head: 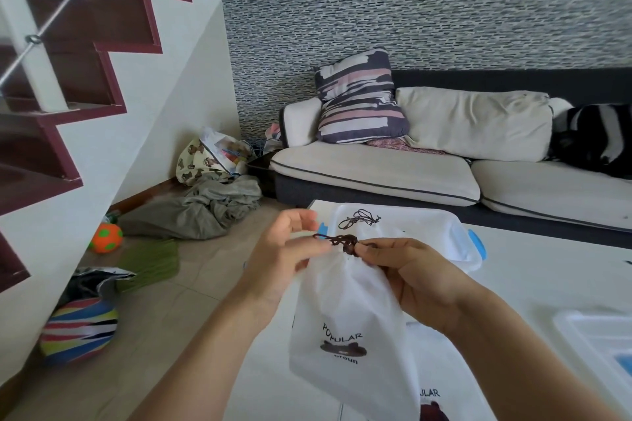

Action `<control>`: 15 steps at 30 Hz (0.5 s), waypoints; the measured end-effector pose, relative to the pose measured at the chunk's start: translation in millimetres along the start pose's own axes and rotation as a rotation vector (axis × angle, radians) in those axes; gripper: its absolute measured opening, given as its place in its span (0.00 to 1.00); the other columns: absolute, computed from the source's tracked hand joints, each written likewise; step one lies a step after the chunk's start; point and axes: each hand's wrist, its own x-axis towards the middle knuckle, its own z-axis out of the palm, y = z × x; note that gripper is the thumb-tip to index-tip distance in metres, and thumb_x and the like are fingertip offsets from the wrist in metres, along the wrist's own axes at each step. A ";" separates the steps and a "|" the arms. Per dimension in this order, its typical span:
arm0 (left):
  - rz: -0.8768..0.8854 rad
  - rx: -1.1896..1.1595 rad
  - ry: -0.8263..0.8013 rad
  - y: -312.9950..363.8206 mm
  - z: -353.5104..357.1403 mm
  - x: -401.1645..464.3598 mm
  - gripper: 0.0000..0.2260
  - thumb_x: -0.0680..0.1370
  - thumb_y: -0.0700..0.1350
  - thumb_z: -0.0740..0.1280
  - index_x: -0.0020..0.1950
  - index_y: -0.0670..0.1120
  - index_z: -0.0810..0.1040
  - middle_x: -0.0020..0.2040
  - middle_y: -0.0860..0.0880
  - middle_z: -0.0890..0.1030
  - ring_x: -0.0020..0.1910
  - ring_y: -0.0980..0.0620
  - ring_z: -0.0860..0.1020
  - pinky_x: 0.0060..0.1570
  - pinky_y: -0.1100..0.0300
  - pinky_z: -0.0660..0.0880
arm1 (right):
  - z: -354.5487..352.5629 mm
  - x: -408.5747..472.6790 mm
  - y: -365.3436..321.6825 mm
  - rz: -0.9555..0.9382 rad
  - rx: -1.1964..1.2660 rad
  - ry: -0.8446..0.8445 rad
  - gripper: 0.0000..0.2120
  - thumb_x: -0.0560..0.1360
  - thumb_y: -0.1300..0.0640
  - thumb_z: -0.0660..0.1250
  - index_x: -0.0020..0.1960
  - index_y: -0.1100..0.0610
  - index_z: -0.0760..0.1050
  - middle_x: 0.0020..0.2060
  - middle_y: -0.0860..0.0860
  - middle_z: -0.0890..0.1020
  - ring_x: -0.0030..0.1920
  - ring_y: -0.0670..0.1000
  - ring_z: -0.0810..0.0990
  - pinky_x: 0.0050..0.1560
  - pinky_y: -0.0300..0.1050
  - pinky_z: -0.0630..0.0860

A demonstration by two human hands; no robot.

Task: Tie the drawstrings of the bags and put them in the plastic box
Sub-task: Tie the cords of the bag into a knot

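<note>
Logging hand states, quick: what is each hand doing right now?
Left hand: pinches the dark brown drawstring.
Right hand: pinches the gathered neck of the white fabric drawstring bag.

bag [345,311]: white | drawstring [340,240]: brown | cushion [359,99]: striped | ball [106,237]: orange-green
</note>
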 end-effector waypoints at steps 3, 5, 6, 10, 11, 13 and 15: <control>0.097 0.157 0.019 -2.0 8.8 -3.7 0.27 0.59 0.57 0.79 0.54 0.48 0.79 0.51 0.50 0.82 0.47 0.55 0.82 0.48 0.62 0.76 | 0.6 0.1 -1.1 -0.004 -0.002 -0.021 0.20 0.69 0.62 0.70 0.59 0.70 0.81 0.57 0.66 0.82 0.51 0.57 0.84 0.48 0.43 0.83; 0.050 0.146 0.049 -3.0 12.2 -4.6 0.26 0.62 0.55 0.83 0.54 0.47 0.80 0.47 0.48 0.84 0.41 0.56 0.82 0.43 0.61 0.74 | 0.2 -0.4 -1.5 0.000 -0.004 -0.026 0.20 0.70 0.61 0.70 0.59 0.70 0.80 0.59 0.67 0.81 0.51 0.57 0.83 0.49 0.43 0.83; 0.006 0.101 0.049 -2.3 12.7 -4.5 0.24 0.62 0.52 0.82 0.54 0.47 0.80 0.44 0.46 0.85 0.39 0.55 0.82 0.43 0.60 0.74 | -0.2 -1.0 -1.5 0.005 -0.009 -0.031 0.20 0.70 0.61 0.70 0.59 0.69 0.80 0.60 0.67 0.81 0.51 0.58 0.83 0.49 0.44 0.83; -0.138 -0.128 -0.003 0.9 9.7 -4.4 0.19 0.64 0.43 0.76 0.53 0.44 0.81 0.44 0.43 0.86 0.38 0.52 0.83 0.37 0.61 0.78 | -0.9 -3.4 -1.6 0.019 -0.014 -0.077 0.18 0.73 0.60 0.69 0.59 0.69 0.80 0.56 0.66 0.82 0.51 0.60 0.82 0.51 0.48 0.82; -0.148 -0.173 -0.011 1.4 9.4 -5.2 0.17 0.65 0.42 0.75 0.53 0.44 0.82 0.44 0.43 0.86 0.38 0.52 0.84 0.38 0.61 0.79 | -0.4 -3.7 -1.7 0.015 -0.005 -0.084 0.18 0.74 0.61 0.68 0.60 0.70 0.79 0.56 0.66 0.82 0.51 0.60 0.82 0.51 0.47 0.82; -0.162 -0.237 -0.030 1.5 9.9 -6.4 0.16 0.66 0.41 0.75 0.53 0.41 0.81 0.46 0.40 0.86 0.39 0.50 0.84 0.39 0.60 0.80 | 1.1 -3.7 -0.8 0.013 0.017 -0.090 0.18 0.74 0.63 0.68 0.60 0.72 0.78 0.54 0.66 0.82 0.50 0.59 0.83 0.50 0.46 0.82; -0.152 -0.230 -0.041 3.5 11.5 -8.1 0.17 0.66 0.40 0.75 0.54 0.40 0.82 0.47 0.39 0.86 0.40 0.49 0.85 0.40 0.60 0.81 | 3.2 -3.5 0.5 0.010 0.023 -0.078 0.16 0.74 0.64 0.68 0.59 0.72 0.79 0.52 0.65 0.83 0.46 0.58 0.84 0.48 0.46 0.83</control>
